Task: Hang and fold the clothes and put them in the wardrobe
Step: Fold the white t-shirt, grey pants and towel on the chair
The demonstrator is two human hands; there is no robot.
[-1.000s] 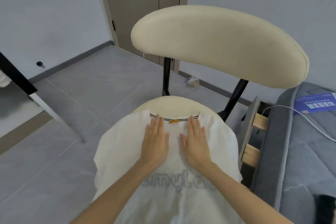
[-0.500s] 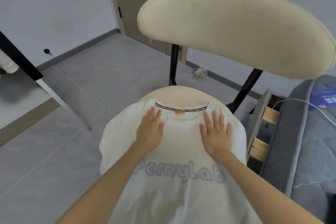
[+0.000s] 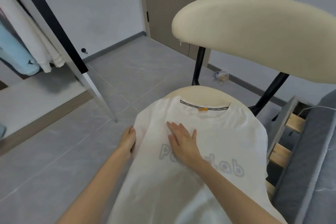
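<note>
One white t-shirt [image 3: 227, 136] (grey lettering), over chair [image 3: 254, 38]

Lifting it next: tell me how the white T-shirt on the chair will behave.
Likely floppy: the white T-shirt drapes over the cream padded chair seat and hangs off it. Probably light and thin, with soft creases beside the right hand.

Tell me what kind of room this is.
Most likely a home bedroom: a grey mattress on a wooden-slatted bed frame at the right, clothes hanging at the left, and a white T-shirt spread on a cream chair for folding.
</note>
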